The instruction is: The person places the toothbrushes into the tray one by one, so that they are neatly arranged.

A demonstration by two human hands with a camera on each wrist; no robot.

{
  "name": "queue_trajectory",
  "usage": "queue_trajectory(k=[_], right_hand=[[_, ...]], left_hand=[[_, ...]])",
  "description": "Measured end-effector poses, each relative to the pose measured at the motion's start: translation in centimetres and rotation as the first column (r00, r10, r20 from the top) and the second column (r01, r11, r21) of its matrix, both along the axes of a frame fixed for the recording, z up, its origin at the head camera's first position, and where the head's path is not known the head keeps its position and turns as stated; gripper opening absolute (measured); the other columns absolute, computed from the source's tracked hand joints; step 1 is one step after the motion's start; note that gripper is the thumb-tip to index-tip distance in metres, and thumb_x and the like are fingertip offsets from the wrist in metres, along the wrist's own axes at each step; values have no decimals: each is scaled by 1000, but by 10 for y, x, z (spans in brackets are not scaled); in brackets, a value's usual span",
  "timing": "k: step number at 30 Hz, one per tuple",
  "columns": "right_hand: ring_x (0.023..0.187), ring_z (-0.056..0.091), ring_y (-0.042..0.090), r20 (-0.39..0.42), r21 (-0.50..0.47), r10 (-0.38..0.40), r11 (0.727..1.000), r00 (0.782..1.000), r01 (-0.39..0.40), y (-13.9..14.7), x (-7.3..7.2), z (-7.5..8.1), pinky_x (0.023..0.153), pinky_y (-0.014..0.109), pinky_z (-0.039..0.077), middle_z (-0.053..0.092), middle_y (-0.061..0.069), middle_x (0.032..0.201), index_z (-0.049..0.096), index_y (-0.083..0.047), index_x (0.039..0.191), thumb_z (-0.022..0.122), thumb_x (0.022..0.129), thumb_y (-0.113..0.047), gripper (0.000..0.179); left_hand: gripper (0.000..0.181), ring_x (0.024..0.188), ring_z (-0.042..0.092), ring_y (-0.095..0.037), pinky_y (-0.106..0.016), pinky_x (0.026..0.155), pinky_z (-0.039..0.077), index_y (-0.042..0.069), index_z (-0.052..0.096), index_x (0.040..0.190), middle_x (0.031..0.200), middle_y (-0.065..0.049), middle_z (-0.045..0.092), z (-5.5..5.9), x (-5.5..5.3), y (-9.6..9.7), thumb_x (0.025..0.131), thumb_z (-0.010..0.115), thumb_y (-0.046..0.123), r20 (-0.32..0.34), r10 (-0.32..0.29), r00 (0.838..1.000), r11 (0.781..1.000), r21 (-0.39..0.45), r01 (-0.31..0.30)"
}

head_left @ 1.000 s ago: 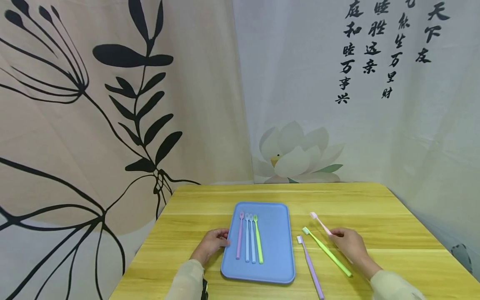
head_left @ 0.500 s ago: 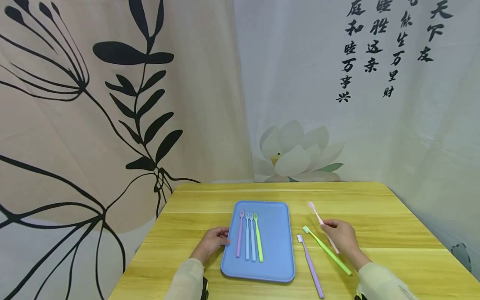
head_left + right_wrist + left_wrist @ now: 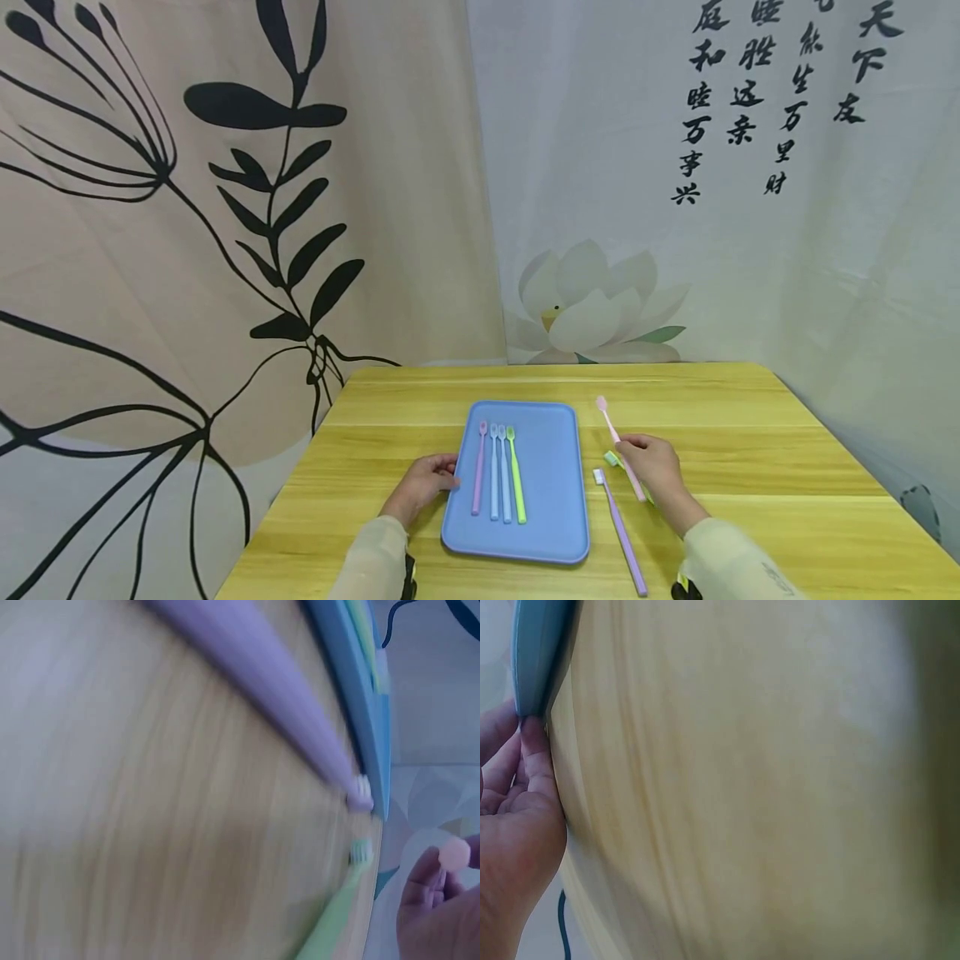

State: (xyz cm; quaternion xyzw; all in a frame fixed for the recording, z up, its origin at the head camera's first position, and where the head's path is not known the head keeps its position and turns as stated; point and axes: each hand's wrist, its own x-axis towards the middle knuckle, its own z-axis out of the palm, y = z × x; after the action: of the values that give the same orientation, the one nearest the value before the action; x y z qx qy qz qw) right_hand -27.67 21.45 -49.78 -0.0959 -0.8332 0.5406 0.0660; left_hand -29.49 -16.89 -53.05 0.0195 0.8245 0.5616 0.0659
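My right hand pinches a pink toothbrush by its handle, its head pointing away and slightly left. In the right wrist view the round end of that pink handle pokes out between the fingers. Beneath this hand a green toothbrush is mostly covered. A purple toothbrush lies on the table between tray and hand. With thumb and fingers, my left hand holds the left rim of the blue tray. On the tray lie a pink-purple toothbrush, two light blue toothbrushes and a green one, side by side.
The wooden table carries everything, its far edge close to a printed curtain with plants, a lotus and characters. In the left wrist view, the tray's edge stands over bare wood grain.
My right hand has lifted the pink toothbrush and carried it left toward the tray, now over the green toothbrush. My left hand and the tray have stayed in place.
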Motion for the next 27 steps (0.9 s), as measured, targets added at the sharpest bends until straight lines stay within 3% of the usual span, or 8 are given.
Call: queue_trajectory(k=[8, 15, 20, 27], right_hand=[[92, 63, 27, 0, -63, -36, 997, 999, 36, -27, 0, 4, 75, 33, 53, 69, 20, 105, 68, 9, 114, 64, 92, -19, 36], [76, 62, 23, 10, -169, -47, 985, 999, 48, -50, -2, 4, 61, 31, 54, 68, 21, 99, 68, 9, 113, 63, 90, -17, 35], [81, 62, 22, -22, -80, -63, 995, 998, 61, -65, -2, 4, 65, 28, 52, 71, 16, 97, 72, 6, 106, 64, 88, -19, 32], [73, 61, 18, -60, -33, -73, 997, 996, 71, -82, -1, 1, 61, 28, 50, 70, 8, 87, 75, 3, 97, 66, 86, -16, 23]], left_hand=[[48, 93, 56, -21, -36, 86, 50, -8, 59, 130, 107, -11, 60, 1, 2, 1, 84, 70, -6, 6, -3, 1000, 1000, 1, 3], [48, 92, 56, -21, -36, 85, 50, -9, 59, 129, 106, -11, 60, -1, 1, -1, 83, 70, -8, -4, -9, 1000, 1000, 8, 9], [48, 93, 56, -21, -36, 86, 50, -9, 58, 129, 106, -12, 60, -1, 0, -1, 83, 70, -7, 0, -6, 1000, 1000, 5, 6], [48, 96, 56, -22, -38, 89, 49, -7, 58, 131, 108, -11, 60, -1, 0, 0, 84, 70, -5, 28, 7, 1000, 1000, -2, -7]])
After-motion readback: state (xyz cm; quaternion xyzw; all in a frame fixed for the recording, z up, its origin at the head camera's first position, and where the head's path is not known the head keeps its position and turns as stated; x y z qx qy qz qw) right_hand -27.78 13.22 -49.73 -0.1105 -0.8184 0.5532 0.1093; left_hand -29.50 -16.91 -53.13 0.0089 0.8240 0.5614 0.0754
